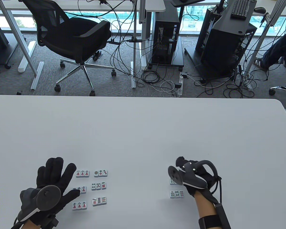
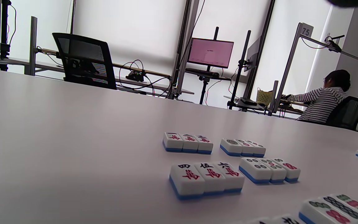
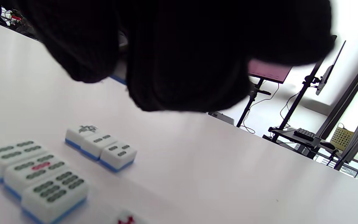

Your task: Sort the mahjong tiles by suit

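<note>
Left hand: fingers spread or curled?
Spread. In the table view the left hand lies flat with straight, splayed fingers, holding nothing; its thumb tip overlaps the middle character-tile row.

Your white tabletop (image 1: 143, 128) carries mahjong tiles in face-up rows of three.

On your left you have three rows of character tiles (image 1: 82, 173), one behind the other, and just beside them on the right three rows of circle tiles (image 1: 99, 186). Well apart on your right lie the bamboo tiles (image 1: 176, 194): one row shows clearly, and a farther row is partly hidden under your right hand (image 1: 193, 175). Your left hand (image 1: 51, 181) lies spread just beside the character tiles.
</note>
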`<control>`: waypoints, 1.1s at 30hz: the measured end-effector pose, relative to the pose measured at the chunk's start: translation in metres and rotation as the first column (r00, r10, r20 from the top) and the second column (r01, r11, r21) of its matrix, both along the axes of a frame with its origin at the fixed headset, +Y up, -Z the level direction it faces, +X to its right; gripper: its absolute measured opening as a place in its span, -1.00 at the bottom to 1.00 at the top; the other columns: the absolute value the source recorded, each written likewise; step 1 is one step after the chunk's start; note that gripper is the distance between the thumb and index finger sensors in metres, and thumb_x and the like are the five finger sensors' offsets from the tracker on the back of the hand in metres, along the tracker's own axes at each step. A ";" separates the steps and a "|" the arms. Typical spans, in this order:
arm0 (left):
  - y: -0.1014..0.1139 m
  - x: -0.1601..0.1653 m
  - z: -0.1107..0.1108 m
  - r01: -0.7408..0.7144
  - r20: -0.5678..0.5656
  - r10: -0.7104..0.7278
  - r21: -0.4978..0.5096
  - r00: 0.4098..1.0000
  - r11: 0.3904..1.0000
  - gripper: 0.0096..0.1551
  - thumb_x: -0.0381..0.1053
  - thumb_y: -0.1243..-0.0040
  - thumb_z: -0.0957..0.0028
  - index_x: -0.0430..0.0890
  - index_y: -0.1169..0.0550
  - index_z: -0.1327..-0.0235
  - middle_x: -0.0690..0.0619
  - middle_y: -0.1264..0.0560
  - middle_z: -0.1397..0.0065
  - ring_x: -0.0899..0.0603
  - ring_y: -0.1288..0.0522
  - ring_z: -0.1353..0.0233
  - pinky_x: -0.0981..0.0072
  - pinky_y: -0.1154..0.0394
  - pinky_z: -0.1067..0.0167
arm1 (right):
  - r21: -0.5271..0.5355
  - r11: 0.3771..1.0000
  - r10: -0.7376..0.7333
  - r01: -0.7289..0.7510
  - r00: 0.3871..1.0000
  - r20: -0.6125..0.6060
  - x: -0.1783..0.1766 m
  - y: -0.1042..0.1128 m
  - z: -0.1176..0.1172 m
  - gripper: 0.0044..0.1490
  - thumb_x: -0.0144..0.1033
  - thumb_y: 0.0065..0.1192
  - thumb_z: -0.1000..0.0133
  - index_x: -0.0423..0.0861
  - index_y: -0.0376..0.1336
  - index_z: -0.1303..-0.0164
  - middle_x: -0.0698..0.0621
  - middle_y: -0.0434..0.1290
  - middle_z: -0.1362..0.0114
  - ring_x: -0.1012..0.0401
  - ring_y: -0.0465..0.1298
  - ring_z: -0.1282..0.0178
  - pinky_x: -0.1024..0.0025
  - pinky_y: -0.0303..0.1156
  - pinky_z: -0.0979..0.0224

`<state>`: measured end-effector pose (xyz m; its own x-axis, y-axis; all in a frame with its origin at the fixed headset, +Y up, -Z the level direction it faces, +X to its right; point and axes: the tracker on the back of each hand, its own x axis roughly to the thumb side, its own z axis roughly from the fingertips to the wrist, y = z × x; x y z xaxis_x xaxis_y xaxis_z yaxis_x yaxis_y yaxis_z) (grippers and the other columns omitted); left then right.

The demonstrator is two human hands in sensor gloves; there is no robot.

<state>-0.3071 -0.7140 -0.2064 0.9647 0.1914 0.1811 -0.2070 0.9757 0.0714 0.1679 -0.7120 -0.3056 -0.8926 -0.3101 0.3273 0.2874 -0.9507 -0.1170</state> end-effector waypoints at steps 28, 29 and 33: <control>-0.012 0.007 -0.004 0.036 0.016 -0.035 -0.068 0.999 0.997 0.06 0.59 0.08 0.22 0.30 0.09 -0.54 0.25 0.50 -0.59 -0.08 0.51 -0.68 -0.24 0.38 -0.57 | -0.186 0.981 0.088 -0.055 0.981 0.173 0.044 -0.053 0.007 -0.23 -0.14 0.34 0.08 -0.17 0.27 -0.32 -0.01 0.62 0.04 0.16 0.64 0.30 0.34 0.62 0.20; -0.012 0.007 -0.004 0.036 0.017 -0.035 -0.068 0.999 0.997 0.06 0.59 0.08 0.22 0.30 0.09 -0.54 0.24 0.50 -0.59 -0.08 0.51 -0.68 -0.24 0.39 -0.57 | -0.190 0.980 0.097 -0.062 0.979 0.178 0.043 -0.053 0.007 -0.23 -0.14 0.33 0.08 -0.16 0.26 -0.33 -0.01 0.62 0.03 0.16 0.64 0.29 0.34 0.62 0.19; -0.012 0.007 -0.004 0.033 0.016 -0.032 -0.064 0.999 0.997 0.06 0.59 0.08 0.22 0.30 0.08 -0.54 0.24 0.50 -0.59 -0.08 0.51 -0.68 -0.24 0.38 -0.57 | -0.210 0.974 0.123 -0.079 0.971 0.207 0.043 -0.046 0.005 -0.17 -0.13 0.36 0.09 -0.15 0.21 -0.39 0.00 0.61 -0.04 0.15 0.64 0.24 0.32 0.62 0.16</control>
<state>-0.3001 -0.7257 -0.2102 0.9678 0.1722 0.1836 -0.1761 0.9844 0.0051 0.2114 -0.7580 -0.3004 -0.9163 -0.3507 0.1933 0.3805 -0.9129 0.1478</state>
